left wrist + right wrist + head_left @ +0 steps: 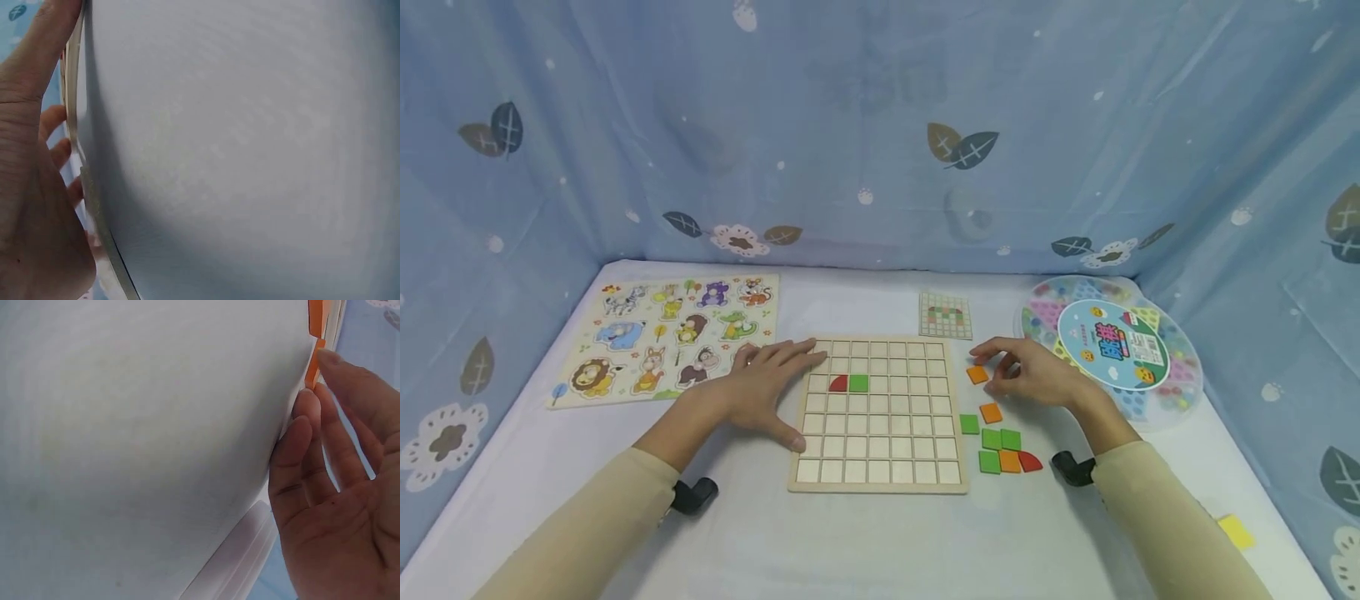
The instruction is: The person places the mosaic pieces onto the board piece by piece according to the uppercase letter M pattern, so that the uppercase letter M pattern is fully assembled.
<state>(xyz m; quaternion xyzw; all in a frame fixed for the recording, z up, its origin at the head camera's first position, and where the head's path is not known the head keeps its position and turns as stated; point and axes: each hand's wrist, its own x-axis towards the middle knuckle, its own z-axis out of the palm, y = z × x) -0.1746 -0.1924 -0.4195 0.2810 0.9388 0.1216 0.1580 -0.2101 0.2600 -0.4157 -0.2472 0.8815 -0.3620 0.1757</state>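
Note:
My left hand (766, 387) rests spread over the left edge of a wooden grid board (877, 489), its fingers near the top left corner and its thumb lower down the rim. On the board lie a red quarter-circle tile (838, 383) and, right beside it, a green square tile (858, 383). Right of the board, my right hand (1026, 371) is low over the table with fingers bent around an orange square tile (977, 375). In the right wrist view the thumb tip overlaps that orange tile (314, 367), and the other fingertips are close below it.
Loose tiles, such as an orange square (991, 413), a green square (989, 462) and a red quarter circle (1030, 461), lie right of the board. Behind stands a pattern card (945, 317). An animal puzzle (677, 333) is left, a round game box (1112, 343) right, a yellow piece (1236, 531) near right.

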